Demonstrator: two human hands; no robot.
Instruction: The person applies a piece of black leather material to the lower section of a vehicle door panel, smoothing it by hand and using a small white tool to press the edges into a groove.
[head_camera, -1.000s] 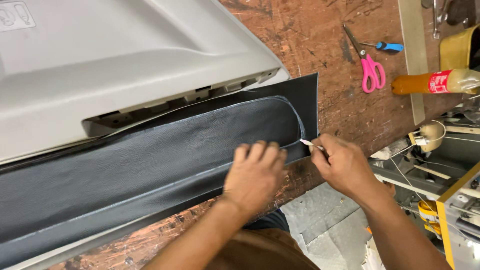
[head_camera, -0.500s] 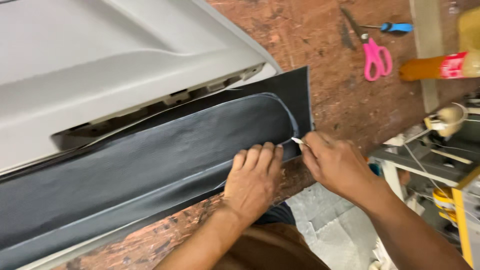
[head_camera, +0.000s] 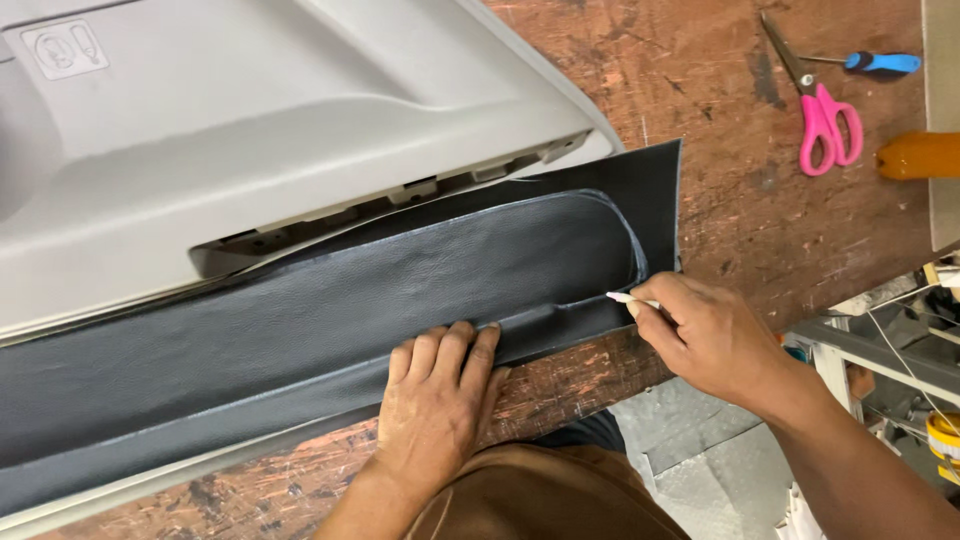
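Note:
A large grey plastic door panel (head_camera: 230, 150) lies on a worn brown workbench (head_camera: 700, 80). A dark grey leather sheet (head_camera: 300, 320) is draped over its lower part, with chalk lines tracing the raised shape. My left hand (head_camera: 435, 400) lies flat on the sheet's near edge, fingers together, pressing it down. A thin white chalk stick (head_camera: 630, 298) is pinched in my right hand (head_camera: 710, 335), its tip touching the leather at the right end of the raised shape.
Pink-handled scissors (head_camera: 825, 115) and a blue-handled screwdriver (head_camera: 875, 63) lie at the bench's far right. An orange bottle (head_camera: 915, 155) lies at the right edge. Beyond the bench's near right edge are a grey floor and a metal frame (head_camera: 880, 350).
The view has shifted. My right hand moved the chalk left and down along the curved line at the right end. My left hand slid left along the sheet's near edge.

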